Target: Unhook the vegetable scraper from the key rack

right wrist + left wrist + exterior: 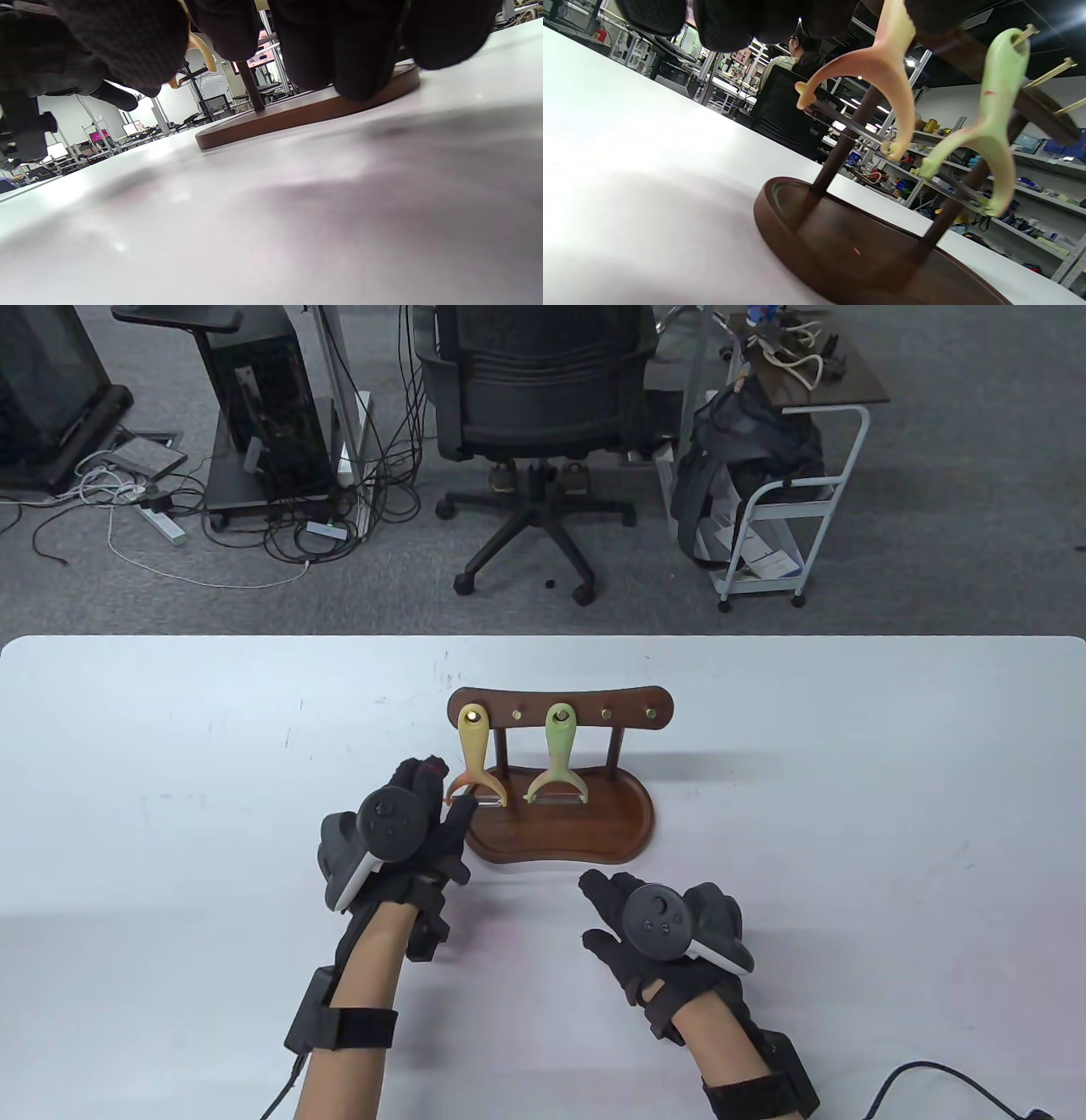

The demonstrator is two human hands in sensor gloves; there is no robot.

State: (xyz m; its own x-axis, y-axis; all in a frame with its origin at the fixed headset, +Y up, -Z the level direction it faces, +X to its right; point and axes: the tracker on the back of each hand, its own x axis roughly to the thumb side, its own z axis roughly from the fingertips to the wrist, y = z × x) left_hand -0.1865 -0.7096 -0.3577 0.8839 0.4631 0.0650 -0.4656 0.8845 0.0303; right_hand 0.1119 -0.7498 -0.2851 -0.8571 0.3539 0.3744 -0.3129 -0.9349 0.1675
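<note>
At frame centre, the gloved left hand (399, 823) reaches the orange Y-shaped plastic vegetable scraper (475, 759) hanging on the dark wooden key rack (562, 707), grip unclear, lifting off next; the right hand (657, 925) rests loosely open.

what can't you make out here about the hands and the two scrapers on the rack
- Left hand contact with the orange scraper: in the table view the tracker covers the fingers; in the left wrist view they are cut off by the top edge.
- Green scraper blade detail: too small in the table view.
- Right hand fingertips: in the right wrist view dark and blurred, hiding most of the key rack.
</note>
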